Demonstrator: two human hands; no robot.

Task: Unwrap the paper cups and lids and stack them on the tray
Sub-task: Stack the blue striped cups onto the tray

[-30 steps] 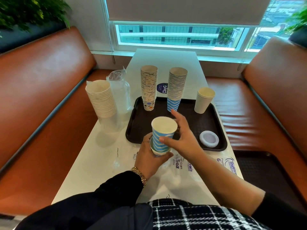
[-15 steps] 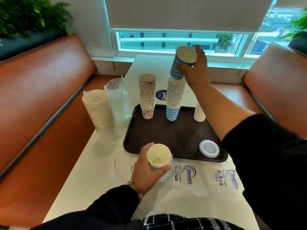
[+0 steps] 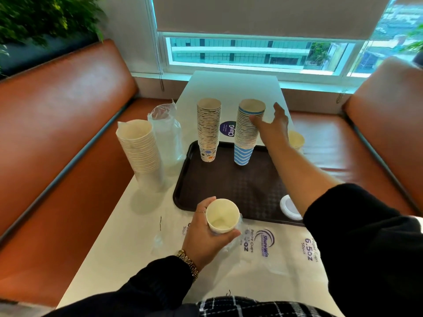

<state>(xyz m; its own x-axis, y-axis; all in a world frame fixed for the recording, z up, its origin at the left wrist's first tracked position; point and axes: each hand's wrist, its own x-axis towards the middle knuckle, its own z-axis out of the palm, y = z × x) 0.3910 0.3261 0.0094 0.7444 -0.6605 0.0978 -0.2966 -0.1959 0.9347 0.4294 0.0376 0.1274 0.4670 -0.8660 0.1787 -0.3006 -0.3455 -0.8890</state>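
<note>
**Blue cup now on its stack, right hand beside it**

Half a second ago the right hand (image 3: 273, 128) held a blue striped cup in the air above the blue stack (image 3: 247, 131). That cup now sits on top of the stack, and the hand has come down beside it. Its fingers (image 3: 278, 108) are spread and nearly straight, and the thumb touches the stack's upper right side. It grips nothing.

The left hand (image 3: 207, 234) is unchanged. Its fingers are curled around a single cup (image 3: 222, 217) with a white inside, held upright at the near edge of the bench (image 3: 128, 239), over a flattened clear wrapper (image 3: 265, 248) printed with purple lettering. The cup looks empty.

The dark tray (image 3: 229, 186) carries 2 tall stacks at its far edge: a patterned stack (image 3: 208, 129) on the left and the blue stack on the right. A white lid (image 3: 289, 207) lies at the tray's near right corner, partly hidden by the right sleeve. A cream cup (image 3: 296, 139) shows behind the right forearm.

Left of the tray, on the bench, stands a white stack (image 3: 139, 148), with an upright clear plastic sleeve (image 3: 167, 133) just beside it.
</note>
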